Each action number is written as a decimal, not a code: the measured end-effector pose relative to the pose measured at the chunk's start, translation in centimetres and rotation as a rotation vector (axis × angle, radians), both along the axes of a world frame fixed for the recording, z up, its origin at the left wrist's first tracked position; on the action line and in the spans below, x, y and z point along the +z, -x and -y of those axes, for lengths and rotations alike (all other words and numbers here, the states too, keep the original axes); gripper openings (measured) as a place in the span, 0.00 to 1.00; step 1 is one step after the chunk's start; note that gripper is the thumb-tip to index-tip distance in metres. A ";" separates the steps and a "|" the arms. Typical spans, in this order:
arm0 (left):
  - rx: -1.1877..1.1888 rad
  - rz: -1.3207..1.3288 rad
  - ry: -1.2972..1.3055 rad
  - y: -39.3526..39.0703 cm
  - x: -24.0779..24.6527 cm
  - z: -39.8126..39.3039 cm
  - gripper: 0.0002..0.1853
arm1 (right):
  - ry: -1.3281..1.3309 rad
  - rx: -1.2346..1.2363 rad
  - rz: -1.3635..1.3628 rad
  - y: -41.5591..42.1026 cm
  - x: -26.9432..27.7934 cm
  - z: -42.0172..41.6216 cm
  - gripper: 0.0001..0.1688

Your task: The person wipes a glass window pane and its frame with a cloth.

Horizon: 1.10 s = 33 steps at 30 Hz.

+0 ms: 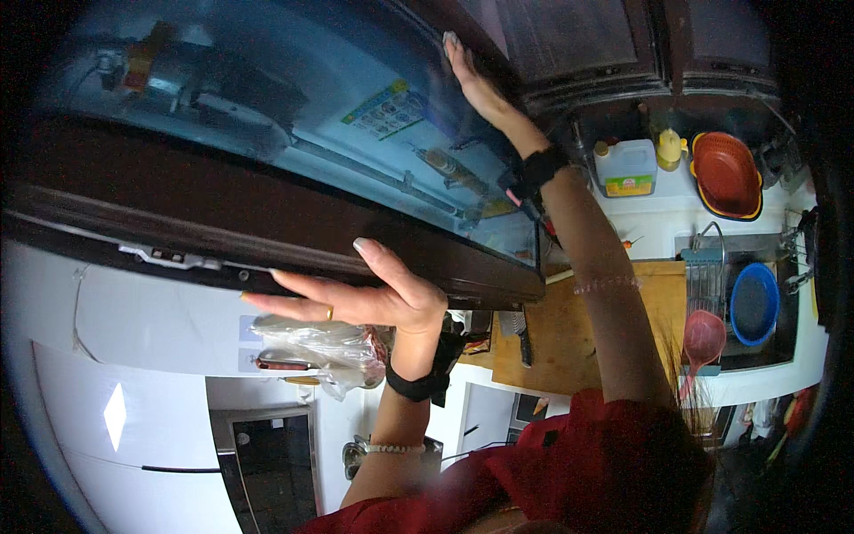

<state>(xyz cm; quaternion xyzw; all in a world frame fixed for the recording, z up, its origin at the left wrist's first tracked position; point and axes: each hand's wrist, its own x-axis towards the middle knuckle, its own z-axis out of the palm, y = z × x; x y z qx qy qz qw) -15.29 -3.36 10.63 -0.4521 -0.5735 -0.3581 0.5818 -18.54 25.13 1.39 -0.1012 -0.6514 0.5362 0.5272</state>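
Note:
A dark brown cabinet door with a blue-tinted glass pane slants across the upper left. My left hand, wearing a gold ring, is at its lower frame; the thumb lies over the frame and the other fingers stretch along its edge. A metal hinge sits on that edge, left of the fingertips. My right hand lies against the opposite side of the frame, its thumb hidden. Behind or reflected in the glass, pipes and a colored label show dimly. Both wrists wear black bands.
Dark cabinets line the top right. A wooden board bears a knife. The sink has a blue basin and a red ladle by it. A plastic jug and red basket stand on the counter.

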 end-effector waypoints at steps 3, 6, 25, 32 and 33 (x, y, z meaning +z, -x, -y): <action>-0.055 -0.030 -0.023 0.0 0.4 -0.1 0.34 | 0.028 0.052 0.041 -2.2 1.5 4.2 0.51; 0.042 -0.023 -0.034 -0.2 0.2 -0.1 0.34 | -0.058 0.060 0.037 -4.8 2.1 9.2 0.45; 0.045 0.060 0.024 -1.2 0.3 0.3 0.42 | -0.474 0.170 -0.161 -8.6 6.2 15.7 0.33; 0.074 0.072 0.111 -1.3 0.4 0.7 0.43 | -0.277 -0.007 -0.025 -2.7 7.4 4.5 0.41; 0.086 0.072 0.117 -1.2 0.3 0.8 0.43 | -0.245 -0.041 -0.011 -2.0 7.1 3.0 0.43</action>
